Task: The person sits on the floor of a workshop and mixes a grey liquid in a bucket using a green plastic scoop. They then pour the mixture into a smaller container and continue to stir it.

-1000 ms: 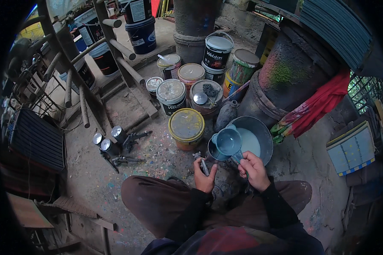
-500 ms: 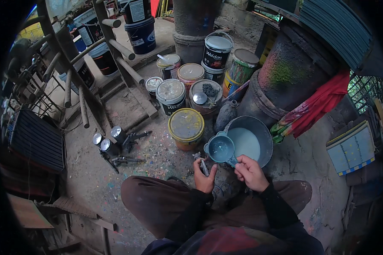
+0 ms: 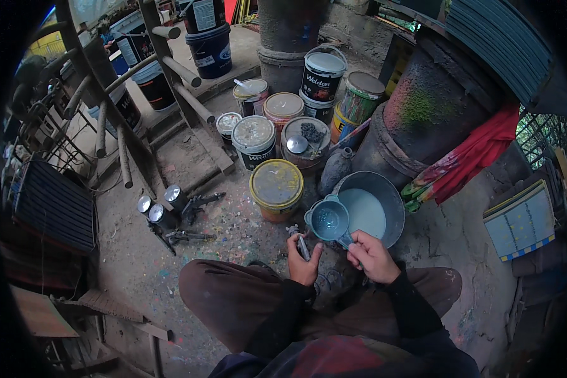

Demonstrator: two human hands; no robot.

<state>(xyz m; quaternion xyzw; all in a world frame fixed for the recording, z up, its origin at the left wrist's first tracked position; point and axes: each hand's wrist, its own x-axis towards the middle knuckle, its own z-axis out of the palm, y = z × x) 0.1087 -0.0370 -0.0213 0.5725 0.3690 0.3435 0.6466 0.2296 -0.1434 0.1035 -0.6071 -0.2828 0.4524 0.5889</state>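
Observation:
My right hand is closed round the handle of a blue-grey plastic dipper. Some shiny liquid shows in the dipper, whose right edge overlaps the near left rim of a dark bucket. Pale bluish-white liquid lies inside that bucket. Just left of the dipper, my left hand is closed on a metal spray gun; fingers and palm cover much of it. A yellow-rimmed paint bucket, its lid stained, stands beyond my left hand.
Several spray guns with silver-topped cups lie on the paint-speckled floor at left. Lidded paint buckets cluster ahead, beside a grey bottle. A wooden ladder-like frame stands far left; a large drum with red cloth at right.
The dipper has shifted very slightly to the right, toward the bucket of pale liquid. Both hands keep their grips.

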